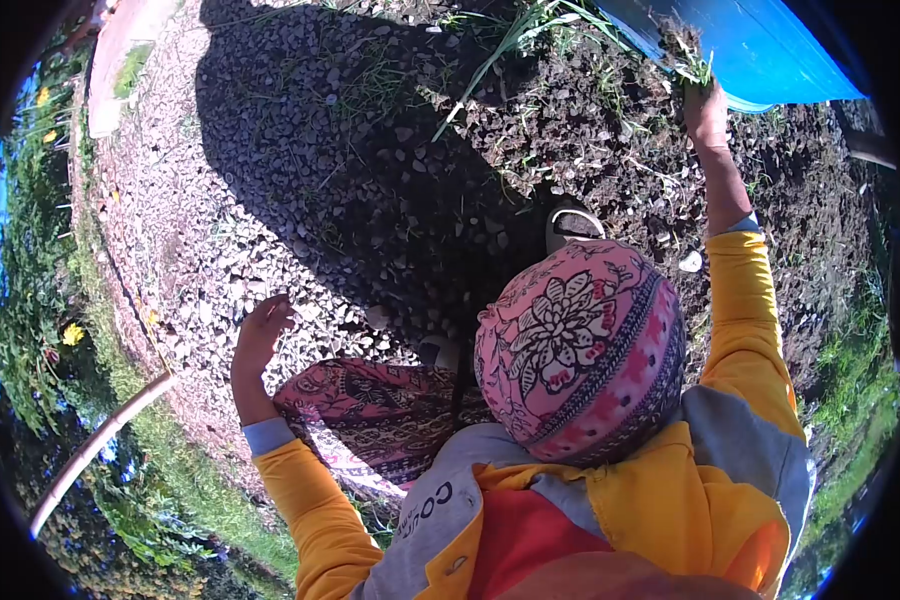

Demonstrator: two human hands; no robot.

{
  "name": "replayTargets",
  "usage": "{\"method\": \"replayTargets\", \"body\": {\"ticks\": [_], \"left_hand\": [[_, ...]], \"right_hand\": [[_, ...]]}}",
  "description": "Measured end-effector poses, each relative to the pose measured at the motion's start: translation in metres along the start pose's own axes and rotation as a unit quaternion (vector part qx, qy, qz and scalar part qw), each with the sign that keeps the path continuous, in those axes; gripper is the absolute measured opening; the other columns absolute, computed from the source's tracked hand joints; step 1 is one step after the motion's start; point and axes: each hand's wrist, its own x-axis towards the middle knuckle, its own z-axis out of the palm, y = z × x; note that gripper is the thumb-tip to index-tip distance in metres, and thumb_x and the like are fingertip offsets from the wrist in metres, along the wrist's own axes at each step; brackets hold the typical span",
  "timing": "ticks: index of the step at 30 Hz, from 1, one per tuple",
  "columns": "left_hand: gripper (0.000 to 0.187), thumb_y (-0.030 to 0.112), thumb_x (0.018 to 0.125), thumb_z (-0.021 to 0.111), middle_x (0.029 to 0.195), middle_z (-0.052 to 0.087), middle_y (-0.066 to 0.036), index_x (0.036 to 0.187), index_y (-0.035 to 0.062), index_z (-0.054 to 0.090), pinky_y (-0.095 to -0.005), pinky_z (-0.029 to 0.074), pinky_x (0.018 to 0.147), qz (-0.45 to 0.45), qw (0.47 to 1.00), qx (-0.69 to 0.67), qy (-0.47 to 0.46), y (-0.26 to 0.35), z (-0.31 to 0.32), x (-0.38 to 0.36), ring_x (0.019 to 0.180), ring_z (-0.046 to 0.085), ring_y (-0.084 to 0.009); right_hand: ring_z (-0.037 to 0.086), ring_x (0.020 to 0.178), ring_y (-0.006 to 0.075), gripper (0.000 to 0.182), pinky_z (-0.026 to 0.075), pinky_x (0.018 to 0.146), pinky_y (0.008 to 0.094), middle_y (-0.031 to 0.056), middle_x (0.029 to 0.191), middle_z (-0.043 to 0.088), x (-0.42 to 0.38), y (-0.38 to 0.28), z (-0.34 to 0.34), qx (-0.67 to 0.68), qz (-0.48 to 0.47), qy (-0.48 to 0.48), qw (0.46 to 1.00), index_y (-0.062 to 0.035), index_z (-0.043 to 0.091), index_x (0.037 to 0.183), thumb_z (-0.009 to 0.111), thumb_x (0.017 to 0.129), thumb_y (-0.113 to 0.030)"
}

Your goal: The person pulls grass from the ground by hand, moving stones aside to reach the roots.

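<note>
Fingers of my right hand (705, 112) pinch weeds (692, 68) at one o'clock by the blue tub (760, 45); left hand (260, 335) fingers loosely spread over gravel (220, 200) at nine.

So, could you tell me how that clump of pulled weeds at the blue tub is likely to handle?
The weeds in the right hand look thin and stringy, so probably floppy and light. Soil may cling and crumble off at the blue tub.

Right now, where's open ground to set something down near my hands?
Bare gravel lies ahead of the left hand, out to the grass edge. It is crowded by the right hand: weeds, the blue tub and clumpy soil close together.
</note>
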Motion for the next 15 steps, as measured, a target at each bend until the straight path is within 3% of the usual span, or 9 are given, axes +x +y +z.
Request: {"method": "replayTargets", "body": {"ticks": [1,2,4,5,6,10,12,14,15], "left_hand": [[0.04,0.025,0.088,0.052,0.084,0.061,-0.006,0.117,-0.0018,0.05,-0.0228,0.042,0.068,-0.004,1.0,0.007,-0.001,-0.001,-0.002,0.001,0.075,0.056,-0.0099],[0.04,0.025,0.088,0.052,0.083,0.061,-0.005,0.117,-0.0014,0.05,-0.0224,0.042,0.067,-0.007,1.0,0.013,-0.001,-0.002,-0.002,0.001,0.075,0.056,-0.0095],[0.04,0.027,0.088,0.051,0.082,0.062,-0.005,0.118,0.0,0.049,-0.0215,0.041,0.064,-0.006,0.999,0.038,0.005,0.001,-0.002,0.0,0.075,0.057,-0.0094],[0.04,0.027,0.088,0.051,0.083,0.062,-0.005,0.118,0.0002,0.049,-0.0216,0.041,0.063,-0.005,0.998,0.054,0.009,0.006,0.0,-0.002,0.075,0.057,-0.0097],[0.04,0.027,0.088,0.05,0.084,0.062,-0.005,0.118,0.0004,0.049,-0.0217,0.041,0.063,-0.004,0.997,0.072,0.013,0.012,0.001,-0.004,0.075,0.057,-0.0099],[0.038,0.025,0.089,0.049,0.091,0.061,-0.007,0.117,-0.0001,0.05,-0.0236,0.043,0.068,-0.029,0.999,0.027,0.001,0.012,0.001,-0.007,0.079,0.058,-0.013],[0.039,0.025,0.088,0.051,0.091,0.06,-0.009,0.117,-0.0016,0.049,-0.0264,0.042,0.075,-0.015,0.999,-0.028,-0.01,0.004,0.0,-0.004,0.08,0.058,-0.0142],[0.04,0.025,0.088,0.051,0.091,0.06,-0.009,0.117,-0.0023,0.049,-0.026,0.042,0.075,-0.032,0.999,0.0,-0.001,-0.002,-0.002,0.002,0.079,0.057,-0.0139],[0.041,0.026,0.088,0.052,0.091,0.06,-0.009,0.117,-0.0022,0.049,-0.0252,0.042,0.074,-0.026,0.999,-0.039,-0.01,-0.002,-0.002,0.003,0.079,0.057,-0.0137]], "right_hand": [[0.059,0.064,0.0343,0.024,0.045,0.06,0.0398,0.0183,0.07,0.061,0.0,-0.022,-0.017,0.004,0.03,0.009,1.0,-0.0009,0.059,0.087,0.052,0.082,-0.023],[0.059,0.065,0.034,0.025,0.046,0.061,0.0414,0.0181,0.071,0.062,0.007,0.006,-0.011,-0.043,0.011,0.043,0.998,0.0001,0.06,0.081,0.051,0.082,-0.023],[0.061,0.073,0.0331,0.024,0.047,0.066,0.0424,0.0189,0.078,0.063,-0.005,0.041,0.008,-0.322,0.02,-0.113,0.94,-0.0002,0.062,0.081,0.049,0.081,-0.021],[0.061,0.082,0.0327,0.024,0.048,0.072,0.0423,0.0201,0.086,0.062,-0.017,0.036,0.015,-0.344,0.082,-0.233,0.906,-0.0015,0.063,0.083,0.047,0.081,-0.019],[0.06,0.088,0.0329,0.026,0.048,0.075,0.0413,0.0201,0.091,0.062,-0.03,0.051,0.024,-0.416,0.002,-0.381,0.826,-0.0039,0.062,0.091,0.043,0.081,-0.019],[0.06,0.085,0.0336,0.028,0.046,0.074,0.0441,0.0169,0.086,0.063,-0.021,0.048,0.007,-0.323,0.114,-0.157,0.926,-0.0088,0.056,0.105,0.043,0.084,-0.023],[0.06,0.086,0.0329,0.029,0.046,0.075,0.0431,0.0177,0.087,0.062,-0.016,0.046,-0.001,-0.327,0.089,-0.061,0.939,-0.0081,0.057,0.103,0.044,0.084,-0.025],[0.06,0.086,0.0326,0.028,0.046,0.075,0.0424,0.0179,0.089,0.062,-0.015,0.058,0.005,-0.417,0.124,-0.242,0.867,-0.0071,0.058,0.101,0.044,0.084,-0.023],[0.06,0.087,0.032,0.027,0.046,0.076,0.0415,0.0171,0.091,0.062,-0.023,0.061,0.009,-0.425,0.064,-0.315,0.846,-0.0093,0.059,0.1,0.042,0.084,-0.023]]}}
